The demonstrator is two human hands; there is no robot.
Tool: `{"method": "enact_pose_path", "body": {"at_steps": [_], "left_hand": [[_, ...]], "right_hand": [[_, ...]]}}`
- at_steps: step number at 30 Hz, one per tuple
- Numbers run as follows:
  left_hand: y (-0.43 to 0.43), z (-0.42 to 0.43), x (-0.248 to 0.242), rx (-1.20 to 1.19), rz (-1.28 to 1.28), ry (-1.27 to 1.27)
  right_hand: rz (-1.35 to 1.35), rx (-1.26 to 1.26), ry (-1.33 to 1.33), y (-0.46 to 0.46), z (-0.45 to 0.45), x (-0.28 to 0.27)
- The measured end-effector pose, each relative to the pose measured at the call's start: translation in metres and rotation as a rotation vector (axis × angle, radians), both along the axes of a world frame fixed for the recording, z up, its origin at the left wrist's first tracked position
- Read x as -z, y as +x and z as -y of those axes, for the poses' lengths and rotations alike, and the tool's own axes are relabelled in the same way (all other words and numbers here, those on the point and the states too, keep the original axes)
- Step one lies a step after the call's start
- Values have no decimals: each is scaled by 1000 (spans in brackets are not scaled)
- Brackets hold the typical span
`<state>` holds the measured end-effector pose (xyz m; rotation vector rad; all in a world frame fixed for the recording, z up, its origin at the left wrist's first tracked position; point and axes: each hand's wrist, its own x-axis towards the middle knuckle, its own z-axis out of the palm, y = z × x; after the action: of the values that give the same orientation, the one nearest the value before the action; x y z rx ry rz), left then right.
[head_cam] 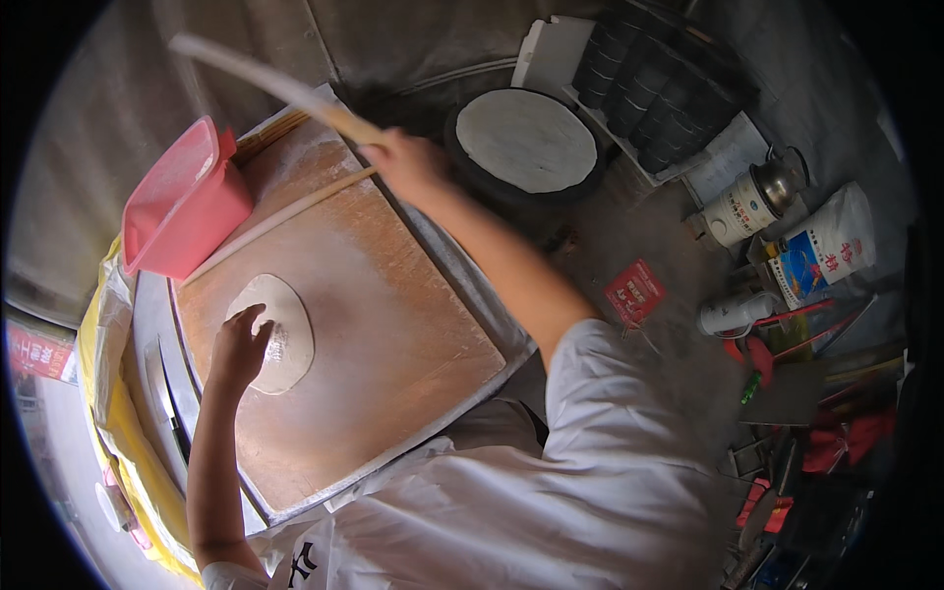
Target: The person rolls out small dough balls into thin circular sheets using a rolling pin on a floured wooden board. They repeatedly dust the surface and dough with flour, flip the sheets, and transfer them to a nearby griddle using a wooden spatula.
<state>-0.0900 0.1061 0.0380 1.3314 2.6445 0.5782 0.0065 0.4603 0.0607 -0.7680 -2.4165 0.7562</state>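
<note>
A flat oval sheet of dough (293,346) lies on the floured wooden board (413,295). My left hand (242,345) is over the dough's left side with thumb and fingers apart; whether it presses on the dough I cannot tell. Beyond the board's far right edge, my right hand (407,164) grips one end of a long wooden rolling pin (273,81). That pin is blurred and points up and to the left. A second, thinner rolling pin (287,214) lies across the board, running from beside the pink bin toward my right hand.
A pink plastic bin (221,214) stands at the board's far left corner. A knife (171,405) lies left of the board. Past my right arm is a round griddle (451,140) bearing a pale flatbread (527,140). Farther right are a kettle (774,188) and a printed sack (826,243).
</note>
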Motion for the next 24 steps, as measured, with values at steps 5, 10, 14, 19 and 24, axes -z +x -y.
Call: {"method": "enact_pose_path", "body": {"at_steps": [5, 10, 14, 19, 24], "left_hand": [[17, 10, 10, -148, -181, 9], [23, -14, 5, -145, -196, 158], [19, -35, -1, -201, -146, 39], [33, -40, -2, -66, -356, 25], [50, -10, 38, -173, -127, 362]], "right_hand": [[56, 814, -83, 209, -144, 157], [202, 973, -85, 326, -211, 272], [223, 934, -157, 319, -209, 270], [78, 838, -543, 305, -103, 206], [-117, 810, -779, 314, -24, 227]]}}
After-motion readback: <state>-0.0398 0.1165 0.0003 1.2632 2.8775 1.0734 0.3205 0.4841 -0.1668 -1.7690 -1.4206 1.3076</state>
